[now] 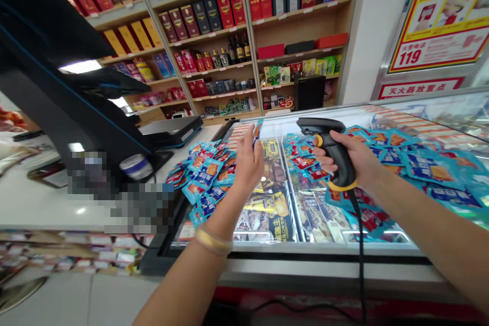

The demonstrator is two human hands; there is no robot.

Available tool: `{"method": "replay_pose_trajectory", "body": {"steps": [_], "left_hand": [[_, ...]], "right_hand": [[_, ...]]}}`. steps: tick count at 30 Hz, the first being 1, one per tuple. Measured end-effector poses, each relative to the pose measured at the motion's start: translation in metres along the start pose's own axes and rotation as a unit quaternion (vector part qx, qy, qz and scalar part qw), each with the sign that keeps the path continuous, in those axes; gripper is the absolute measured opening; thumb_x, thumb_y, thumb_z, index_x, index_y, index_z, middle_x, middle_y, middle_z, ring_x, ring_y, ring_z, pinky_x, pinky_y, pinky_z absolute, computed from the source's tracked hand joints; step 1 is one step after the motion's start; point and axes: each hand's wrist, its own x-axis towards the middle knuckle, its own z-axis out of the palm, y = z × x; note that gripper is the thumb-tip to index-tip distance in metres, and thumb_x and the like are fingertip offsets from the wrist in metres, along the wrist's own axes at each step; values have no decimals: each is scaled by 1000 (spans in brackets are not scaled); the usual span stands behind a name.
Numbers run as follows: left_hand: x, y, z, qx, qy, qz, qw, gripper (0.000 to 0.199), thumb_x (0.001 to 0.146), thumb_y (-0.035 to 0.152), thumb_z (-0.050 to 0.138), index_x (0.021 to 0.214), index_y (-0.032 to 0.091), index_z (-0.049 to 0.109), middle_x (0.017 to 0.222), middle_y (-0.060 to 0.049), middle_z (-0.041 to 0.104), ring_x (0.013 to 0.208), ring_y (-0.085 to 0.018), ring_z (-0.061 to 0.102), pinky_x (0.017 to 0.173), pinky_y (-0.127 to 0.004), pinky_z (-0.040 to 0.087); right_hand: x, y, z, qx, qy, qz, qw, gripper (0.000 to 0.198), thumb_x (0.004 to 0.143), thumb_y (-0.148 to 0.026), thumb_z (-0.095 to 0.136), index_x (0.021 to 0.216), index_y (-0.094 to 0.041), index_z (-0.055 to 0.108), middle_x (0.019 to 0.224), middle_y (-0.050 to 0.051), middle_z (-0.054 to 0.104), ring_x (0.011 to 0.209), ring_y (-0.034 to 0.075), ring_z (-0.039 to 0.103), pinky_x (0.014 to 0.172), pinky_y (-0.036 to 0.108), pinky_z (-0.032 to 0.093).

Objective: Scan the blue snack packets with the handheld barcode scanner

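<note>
My right hand (353, 155) grips a black and yellow barcode scanner (336, 155) by its handle, its head pointing left and its cable hanging down. My left hand (250, 158), with a gold bangle on the wrist, pinches a small blue snack packet (258, 130), seen nearly edge-on. Beneath both hands is the glass top of a chest freezer (267, 250). A heap of blue and red snack packets (208, 170) lies left of my left hand. A larger spread of the same packets (428, 168) lies to the right, partly behind my right forearm.
A dark checkout screen (76, 86) leans in on the left, with a black flat device (171, 130) on the counter beside it. Shelves of boxes and bottles (214, 10) stand behind the freezer. The scanner's cable (361, 254) runs down over the freezer's front edge.
</note>
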Motion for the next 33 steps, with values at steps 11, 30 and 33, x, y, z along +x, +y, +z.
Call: {"method": "replay_pose_trajectory", "body": {"steps": [11,30,33], "left_hand": [[-36,-50,-74,429,-144,-234,860,60,95,50,38,153,36,31,164,-11,21,149,-45,15,112,-70,20],[-4,-9,-9,239,-46,-59,968,63,91,35,51,149,16,37,157,-23,30,149,-35,23,117,-56,25],[-1,7,29,138,-60,-19,988,64,89,34,54,147,12,38,150,-24,39,144,-32,33,116,-50,31]], "right_hand": [[39,73,76,35,-53,122,991,23,93,-33,48,85,-15,58,65,2,50,46,8,44,38,16,42],[-3,-13,13,28,48,-4,998,21,93,-33,46,88,-17,59,68,3,48,47,9,38,35,17,40],[-19,-39,-15,22,91,-53,994,22,93,-33,46,87,-17,60,68,3,48,48,8,39,36,16,38]]}}
